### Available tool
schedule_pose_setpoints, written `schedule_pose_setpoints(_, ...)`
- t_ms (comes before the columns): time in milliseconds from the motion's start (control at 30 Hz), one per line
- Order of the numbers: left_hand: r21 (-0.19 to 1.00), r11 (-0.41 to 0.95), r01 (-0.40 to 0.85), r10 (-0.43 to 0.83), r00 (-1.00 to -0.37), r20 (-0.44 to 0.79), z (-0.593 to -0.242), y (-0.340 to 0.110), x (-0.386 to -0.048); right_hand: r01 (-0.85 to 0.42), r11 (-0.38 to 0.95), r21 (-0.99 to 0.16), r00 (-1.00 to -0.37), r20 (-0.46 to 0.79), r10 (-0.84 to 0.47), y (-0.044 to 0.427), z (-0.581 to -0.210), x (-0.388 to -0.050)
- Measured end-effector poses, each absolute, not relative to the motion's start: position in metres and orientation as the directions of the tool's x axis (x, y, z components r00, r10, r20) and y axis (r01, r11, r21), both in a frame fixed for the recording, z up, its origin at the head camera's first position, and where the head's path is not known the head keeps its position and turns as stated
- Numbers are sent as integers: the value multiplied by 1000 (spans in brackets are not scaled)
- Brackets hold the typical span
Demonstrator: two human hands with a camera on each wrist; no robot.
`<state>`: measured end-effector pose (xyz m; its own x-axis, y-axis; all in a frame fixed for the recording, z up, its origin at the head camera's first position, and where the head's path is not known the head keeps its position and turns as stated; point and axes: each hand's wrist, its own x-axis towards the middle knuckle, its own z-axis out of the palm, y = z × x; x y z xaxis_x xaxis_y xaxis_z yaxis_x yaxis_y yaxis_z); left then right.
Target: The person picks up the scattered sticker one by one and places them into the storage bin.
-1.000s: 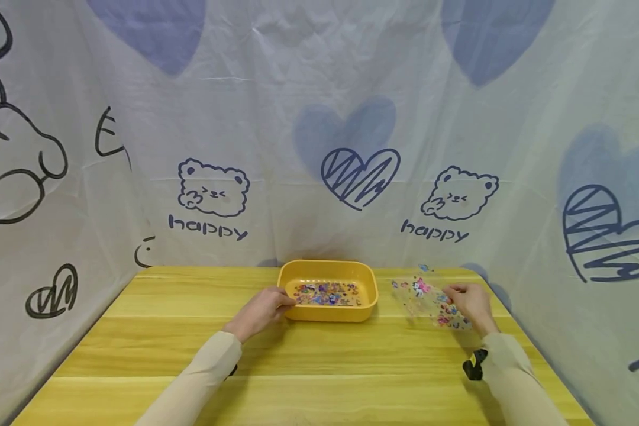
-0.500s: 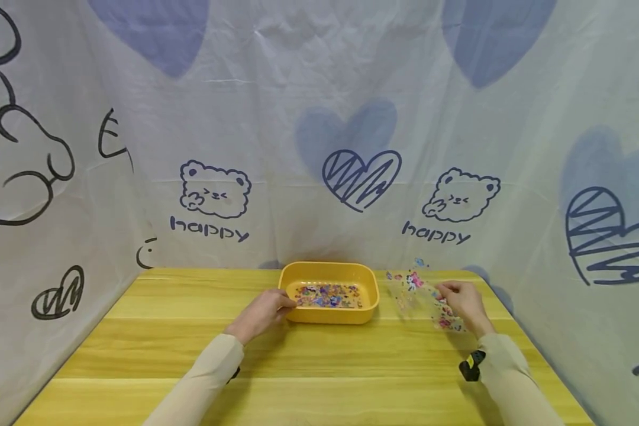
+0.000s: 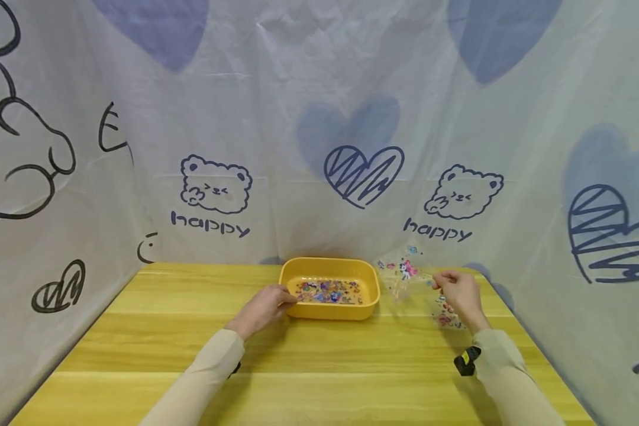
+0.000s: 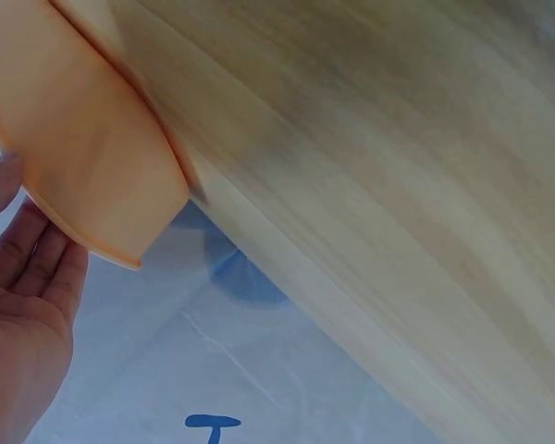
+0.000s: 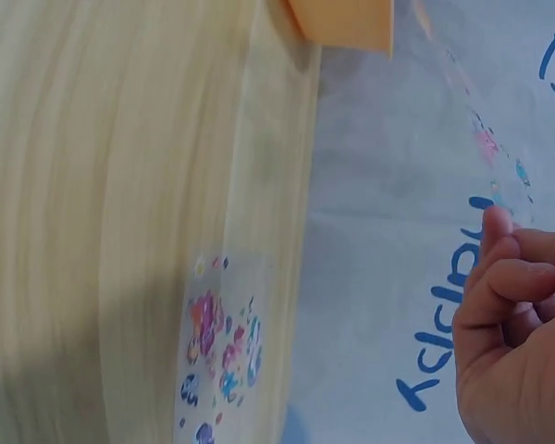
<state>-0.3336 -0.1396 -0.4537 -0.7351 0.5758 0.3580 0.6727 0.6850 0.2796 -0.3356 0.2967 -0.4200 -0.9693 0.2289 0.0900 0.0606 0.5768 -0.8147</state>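
Observation:
A yellow plastic bin (image 3: pixel 330 312) stands at the back middle of the table. Colourful sticker pieces or sheets (image 3: pixel 327 291) lie inside it; single ones are hard to tell apart. My left hand (image 3: pixel 260 310) grips the bin's near left rim, thumb on one side and fingers on the other in the left wrist view. To the right of the bin, my right hand (image 3: pixel 460 296) pinches the edge of a clear sticker sheet (image 3: pixel 407 270), raised off the table. Below that hand, another clear sticker sheet (image 5: pixel 222 347) lies flat on the wood.
The wooden table (image 3: pixel 319 378) backs onto a pale cloth (image 3: pixel 287 231) with printed hearts and bears. Cloth also hangs along the left and right sides. A black wrist device (image 3: pixel 467 361) sits under my right sleeve.
My right hand has lifted the clear sticker sheet up and left toward the bin, so it stands apart from the sheet on the table. My left hand stays on the rim.

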Motion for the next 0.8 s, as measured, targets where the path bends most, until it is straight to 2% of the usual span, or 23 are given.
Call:
schedule_pose_setpoints(333, 261, 681, 684, 581, -722, 375, -452, -139, -336, 74, 536, -841, -953, 100, 287, 285, -417, -336)
schedule_pose_setpoints(667, 257, 690, 677, 572, -727, 380, -455, -139, -335, 48, 408, -912, -974, 47, 222, 257, -426, -339)
schedule_pose_setpoints(800, 253, 689, 679, 571, -724, 388, -456, -140, -333, 47, 400, -915, -978, 39, 203, 244, -432, -342)
